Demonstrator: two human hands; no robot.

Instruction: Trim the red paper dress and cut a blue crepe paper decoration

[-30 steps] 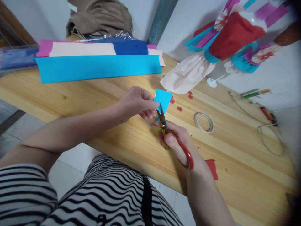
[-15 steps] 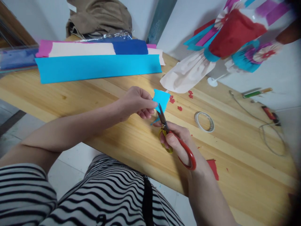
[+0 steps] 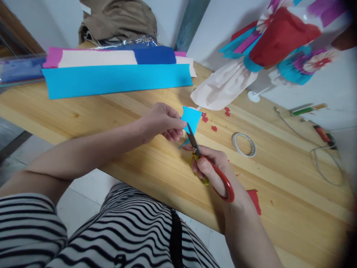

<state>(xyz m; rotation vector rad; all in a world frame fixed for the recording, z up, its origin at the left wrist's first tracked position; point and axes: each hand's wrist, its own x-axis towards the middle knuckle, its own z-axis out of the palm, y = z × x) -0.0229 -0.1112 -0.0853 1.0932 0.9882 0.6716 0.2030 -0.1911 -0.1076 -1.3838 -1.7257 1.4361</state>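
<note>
While a wooden table (image 3: 92, 111) carried the materials, two bare hands cut one small piece of blue paper (image 3: 192, 118) above its front edge.

From left to right: one long flat blue crepe sheet (image 3: 117, 80) lay before pink, cream and dark blue ones; the left hand (image 3: 160, 121) pinched the matte, roughly trapezoid paper between closed fingers; the right hand (image 3: 212, 169) gripped one pair of scissors (image 3: 208, 169), red-and-yellow loop handles, metal blades parted around the paper's lower edge; one ring-shaped tape roll (image 3: 243, 144) lay flat; small red scraps (image 3: 213, 128) lay scattered.
</note>
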